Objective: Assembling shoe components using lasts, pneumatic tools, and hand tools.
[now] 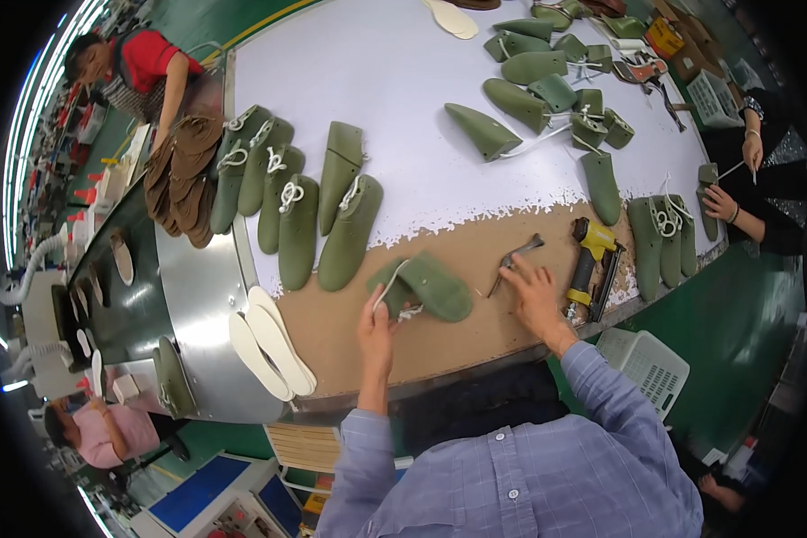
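Note:
My left hand point(378, 345) is closed round a green shoe last point(435, 285) with a white cord, held over the brown part of the worktable. The last looks bent or tilted at its joint, and part of it is behind my fingers. To the right, the fingertips of my right hand point(536, 300) grip a slim dark metal hand tool point(531, 244) with a flared end; its exact kind is unclear. Beside that hand lies a yellow and black nail gun point(594, 255). Several green lasts with cords point(298, 229) lie left of the held one.
Cream insoles point(264, 345) lie at the table's left front edge. More lasts point(516, 103) cover the far right, and some point(663, 238) lie right of the nail gun. Brown shoe pieces point(184, 175) are heaped near a co-worker in red. Another person's hands point(720, 204) work at the right edge.

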Demonstrator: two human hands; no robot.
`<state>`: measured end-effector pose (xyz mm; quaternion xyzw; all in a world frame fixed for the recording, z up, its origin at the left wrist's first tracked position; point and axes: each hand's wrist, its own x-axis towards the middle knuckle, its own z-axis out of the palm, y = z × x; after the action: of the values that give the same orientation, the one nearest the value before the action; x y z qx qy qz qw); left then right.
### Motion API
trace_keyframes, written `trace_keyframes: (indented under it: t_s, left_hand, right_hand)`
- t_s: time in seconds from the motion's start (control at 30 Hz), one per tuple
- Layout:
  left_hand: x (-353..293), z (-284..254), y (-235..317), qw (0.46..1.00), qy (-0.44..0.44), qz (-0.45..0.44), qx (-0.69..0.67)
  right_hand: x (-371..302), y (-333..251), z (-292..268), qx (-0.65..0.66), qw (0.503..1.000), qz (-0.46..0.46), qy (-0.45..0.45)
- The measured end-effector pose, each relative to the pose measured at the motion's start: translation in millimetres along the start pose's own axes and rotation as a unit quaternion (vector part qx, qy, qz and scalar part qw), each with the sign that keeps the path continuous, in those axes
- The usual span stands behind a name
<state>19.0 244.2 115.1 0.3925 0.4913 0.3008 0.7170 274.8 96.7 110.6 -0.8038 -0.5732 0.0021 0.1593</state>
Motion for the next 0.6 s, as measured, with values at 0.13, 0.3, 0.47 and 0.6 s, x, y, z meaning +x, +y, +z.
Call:
trace_keyframes:
  t_s: [0.13, 0.3, 0.47, 0.6]
  left_hand:
    - [8, -14, 0, 0.990, -0.009, 0.046, 0.134]
    - [-10, 13, 19, 0.996, 0.010, -0.079, 0.037]
    - [-46, 11, -13, 0.985, -0.067, 0.006, 0.161]
    - [-73, 52, 46, 0.933, -0.109, 0.158, 0.306]
  right_hand:
    - [42, -35, -29, 0.143, 0.982, 0.125, 0.022]
    - [38, -128, -18, 0.399, 0.897, 0.064, -0.178]
    - [12, -117, -1, 0.499, 0.819, 0.160, -0.232]
    - [27, -103, -58, 0.454, 0.837, 0.124, -0.277]
